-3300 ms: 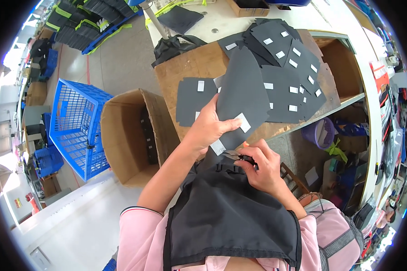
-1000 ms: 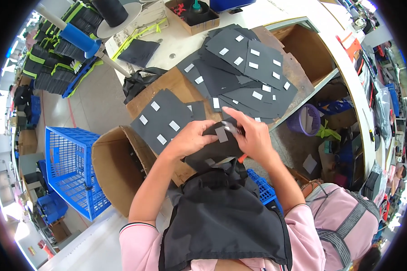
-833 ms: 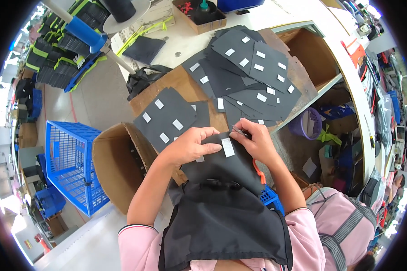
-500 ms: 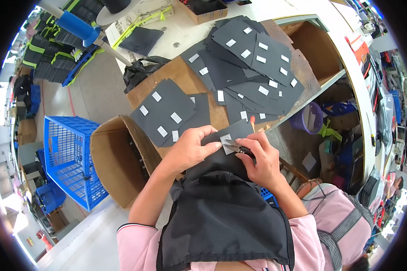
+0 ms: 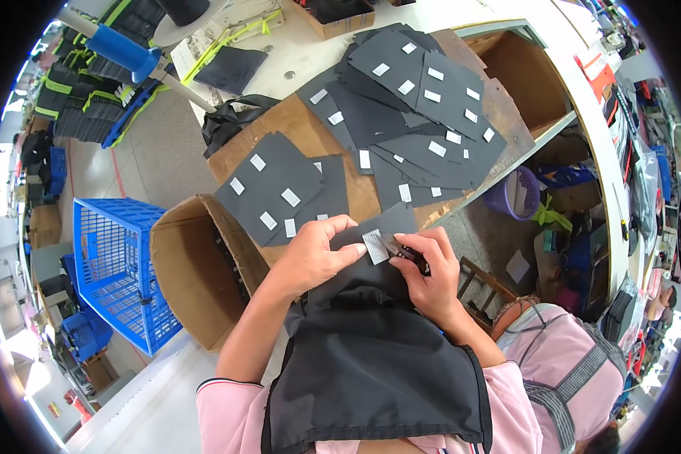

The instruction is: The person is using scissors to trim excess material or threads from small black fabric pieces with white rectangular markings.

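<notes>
My left hand [image 5: 318, 256] pinches a black fabric panel [image 5: 395, 218] by its left side, the thumb lying beside a whitish label [image 5: 375, 247] on it. My right hand [image 5: 434, 272] is closed around small dark-handled thread snips [image 5: 415, 257], whose blades lie at the label's right edge. The lower part of the panel reaches down to my black apron [image 5: 378, 363]. Beyond my hands, a wooden board [image 5: 295, 121] bears a large loose pile of black panels with white labels [image 5: 382, 68], and a smaller stack of the same panels [image 5: 272, 178] on its left.
An open cardboard box [image 5: 193, 276] stands left of the board, beside a blue plastic crate [image 5: 117, 265]. A purple basket [image 5: 513, 195] sits below the board's right side. Another person in pink [image 5: 564, 356] is close at my right. A blue-and-white pole [image 5: 125, 51] rises far left.
The snips' blades have drawn back from across the label to its right edge. My right fingers have shifted slightly. My left hand keeps its pinch on the panel.
</notes>
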The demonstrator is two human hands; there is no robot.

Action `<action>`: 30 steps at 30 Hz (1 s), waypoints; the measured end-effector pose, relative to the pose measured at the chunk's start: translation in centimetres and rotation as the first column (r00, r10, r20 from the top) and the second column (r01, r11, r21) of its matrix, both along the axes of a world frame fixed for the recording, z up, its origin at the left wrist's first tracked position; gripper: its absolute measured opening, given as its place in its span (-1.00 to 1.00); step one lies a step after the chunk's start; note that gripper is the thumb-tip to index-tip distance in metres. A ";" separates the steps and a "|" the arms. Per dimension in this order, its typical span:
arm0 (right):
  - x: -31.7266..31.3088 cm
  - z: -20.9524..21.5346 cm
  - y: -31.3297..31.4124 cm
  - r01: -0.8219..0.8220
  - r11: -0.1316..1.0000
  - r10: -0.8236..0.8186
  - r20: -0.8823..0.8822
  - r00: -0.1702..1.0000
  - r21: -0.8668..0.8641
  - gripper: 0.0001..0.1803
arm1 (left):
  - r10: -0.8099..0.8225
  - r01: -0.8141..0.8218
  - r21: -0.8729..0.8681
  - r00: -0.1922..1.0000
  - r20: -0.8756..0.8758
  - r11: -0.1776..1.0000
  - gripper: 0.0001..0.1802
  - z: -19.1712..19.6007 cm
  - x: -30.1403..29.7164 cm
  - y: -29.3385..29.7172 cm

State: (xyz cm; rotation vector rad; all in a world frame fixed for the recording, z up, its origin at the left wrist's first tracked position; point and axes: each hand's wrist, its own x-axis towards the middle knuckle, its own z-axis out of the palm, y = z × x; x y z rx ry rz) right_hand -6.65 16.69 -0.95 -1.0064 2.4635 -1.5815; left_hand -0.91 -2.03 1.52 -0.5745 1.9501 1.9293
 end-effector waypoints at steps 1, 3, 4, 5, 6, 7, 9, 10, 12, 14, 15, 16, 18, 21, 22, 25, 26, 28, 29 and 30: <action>-0.1 0.1 0.0 -0.001 1.000 0.001 0.000 1.000 0.000 -0.68 | 0.001 -0.001 0.000 1.000 0.000 1.000 -0.82 -0.2 0.1 0.0; -0.4 0.3 0.1 -0.106 0.992 0.106 0.005 0.994 0.065 -0.66 | -0.012 0.013 0.004 0.999 -0.051 1.000 -0.82 -0.6 0.1 0.0; -0.4 0.2 0.2 -0.101 0.993 0.101 0.004 0.995 0.067 -0.66 | -0.017 0.017 0.006 0.998 -0.052 1.000 -0.82 -0.5 0.0 0.1; -0.4 0.0 0.3 -0.080 0.994 0.081 -0.011 0.997 0.077 -0.65 | -0.017 0.017 -0.019 1.000 -0.023 1.000 -0.82 -0.2 -0.1 0.1; -0.6 -0.2 0.2 -0.064 0.994 0.067 -0.025 0.997 0.084 -0.65 | -0.010 0.010 -0.046 1.000 0.006 0.999 -0.83 0.0 -0.1 0.1; -0.7 0.1 0.2 -0.066 0.994 0.068 -0.027 0.997 0.082 -0.65 | -0.008 0.008 -0.048 1.000 0.005 0.999 -0.83 0.0 -0.1 0.0; -1.1 1.3 0.1 -0.024 0.999 0.022 0.069 0.997 0.025 -0.67 | -0.044 0.046 -0.050 0.998 0.033 0.998 -0.81 0.0 0.0 -0.1; -1.4 2.0 -0.1 -0.025 0.999 0.023 0.070 0.997 0.025 -0.67 | -0.043 0.045 -0.049 0.998 0.034 0.998 -0.81 0.1 -0.1 -0.1; -3.1 2.9 -1.3 -0.254 0.955 0.210 0.256 0.944 0.155 -0.72 | -0.156 0.156 -0.011 0.987 0.035 0.988 -0.72 0.5 -0.4 0.0; -4.2 0.7 -0.8 -0.387 0.912 0.320 0.359 0.877 0.133 -0.79 | -0.153 0.147 0.117 0.987 0.044 0.982 -0.68 0.0 0.0 -0.6; -4.7 0.3 -0.5 -0.387 0.910 0.311 0.372 0.875 0.150 -0.78 | -0.146 0.129 0.242 0.988 0.051 0.962 -0.64 -0.4 0.3 -1.1; -5.0 0.1 -0.3 -0.388 0.906 0.302 0.384 0.872 0.168 -0.76 | -0.136 0.119 0.237 0.989 0.053 0.964 -0.64 -0.6 0.9 -1.6; -5.0 -0.3 -0.1 -0.342 0.939 0.274 0.512 0.814 0.043 -0.74 | -0.009 0.005 0.383 1.000 0.009 0.924 -0.60 -0.9 2.7 -2.4; -4.9 -2.1 -0.6 -0.167 0.984 0.052 0.786 0.616 0.066 -0.79 | 0.165 -0.168 0.399 0.985 0.043 0.902 -0.65 -1.5 3.3 -1.9; -4.3 -2.4 -1.1 -0.172 0.983 0.057 0.784 0.618 0.064 -0.79 | 0.272 -0.280 0.403 0.959 0.079 0.871 -0.68 -1.7 3.2 -1.5; -1.6 -1.6 -1.8 0.077 0.995 -0.087 0.200 0.976 0.060 -0.63 | 0.344 -0.343 0.467 0.935 0.087 0.815 -0.70 -1.9 3.0 -1.0; -1.2 -1.2 -1.6 0.071 0.996 -0.081 0.201 0.976 0.058 -0.63 | 0.377 -0.371 0.515 0.921 0.097 0.772 -0.69 -2.0 3.2 -1.0; -0.8 -0.5 -1.2 -0.052 0.996 0.054 -0.026 0.998 0.070 -0.64 | 0.385 -0.372 0.495 0.920 0.080 0.785 -0.72 -1.8 3.2 -0.9; -0.9 -0.2 -1.4 -0.125 0.990 0.132 -0.115 0.985 0.066 -0.65 | 0.391 -0.372 0.474 0.918 0.062 0.798 -0.75 -1.7 3.2 -0.8; -0.9 0.0 -1.6 -0.118 0.991 0.125 -0.116 0.985 0.068 -0.65 | 0.384 -0.365 0.476 0.921 0.061 0.800 -0.75 -1.6 3.2 -0.8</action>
